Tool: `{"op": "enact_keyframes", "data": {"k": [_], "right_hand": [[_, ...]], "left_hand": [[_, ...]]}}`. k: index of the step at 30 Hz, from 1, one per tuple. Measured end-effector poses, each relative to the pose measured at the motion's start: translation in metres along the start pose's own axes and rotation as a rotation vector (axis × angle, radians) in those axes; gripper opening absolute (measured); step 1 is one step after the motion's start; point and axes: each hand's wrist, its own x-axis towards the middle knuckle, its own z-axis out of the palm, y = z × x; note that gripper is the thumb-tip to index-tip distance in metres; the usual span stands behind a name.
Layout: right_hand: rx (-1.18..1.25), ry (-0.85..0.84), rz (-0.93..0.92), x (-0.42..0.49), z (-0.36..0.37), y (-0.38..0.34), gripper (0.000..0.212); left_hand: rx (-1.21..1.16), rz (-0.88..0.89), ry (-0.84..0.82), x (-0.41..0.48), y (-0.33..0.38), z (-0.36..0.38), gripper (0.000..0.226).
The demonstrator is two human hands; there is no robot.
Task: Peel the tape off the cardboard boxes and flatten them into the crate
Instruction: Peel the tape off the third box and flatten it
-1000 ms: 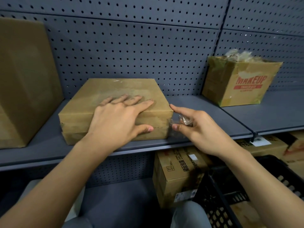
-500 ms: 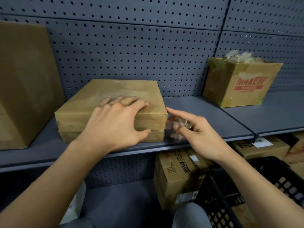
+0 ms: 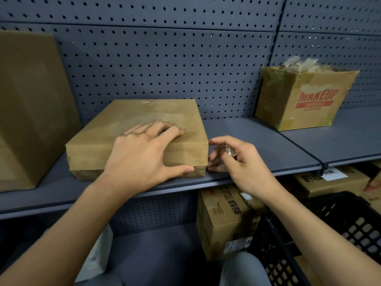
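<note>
While your spread left hand (image 3: 142, 159) pins the cardboard box (image 3: 134, 114), your right hand (image 3: 245, 168) pinches clear tape (image 3: 223, 150) at its right corner.

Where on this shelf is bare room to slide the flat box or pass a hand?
Bare grey shelf runs between the flat brown cardboard box and the open MAKEUP-printed cardboard box, behind the right hand pinching clear tape. Crowded left: only a narrow gap to the tall brown cardboard box; the left hand presses the flat box.
</note>
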Motion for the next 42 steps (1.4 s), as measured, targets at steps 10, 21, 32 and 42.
{"op": "enact_keyframes", "data": {"k": [10, 21, 32, 42], "right_hand": [[-0.097, 0.173, 0.015, 0.016, 0.009, 0.01, 0.037], [0.281, -0.056, 0.204, 0.024, -0.005, 0.01, 0.033], [0.587, -0.407, 0.234, 0.023, -0.03, 0.01, 0.036], [0.747, -0.03, 0.18, 0.029, -0.032, -0.01, 0.021]], "left_hand": [[0.025, 0.001, 0.0, 0.001, -0.001, 0.0, 0.079], [0.034, -0.001, 0.017, 0.0, 0.0, 0.0, 0.078], [-0.019, -0.018, -0.056, -0.003, -0.004, -0.004, 0.08], [-0.006, -0.026, -0.049, -0.005, -0.002, -0.005, 0.078]]}}
